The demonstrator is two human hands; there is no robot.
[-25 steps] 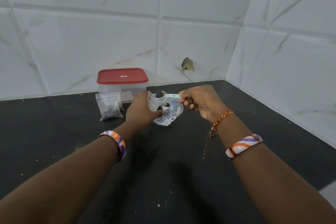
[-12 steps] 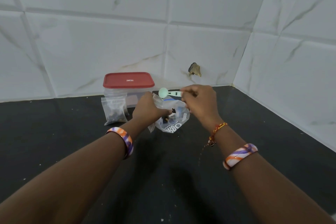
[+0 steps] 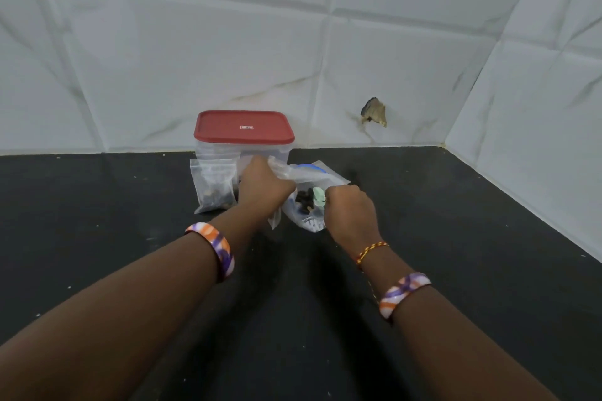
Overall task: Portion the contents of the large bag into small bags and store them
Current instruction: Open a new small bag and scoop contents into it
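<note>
Left hand gripping large bag mouth, right hand — mint spoon bowl pointing left

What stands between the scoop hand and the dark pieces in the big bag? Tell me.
Nothing visible. The left hand holds the large bag open at its mouth, and the right hand already has the green spoon down inside, its bowl right beside the dark pieces. The filled small bag and the red-lidded container stand off to the left.
</note>
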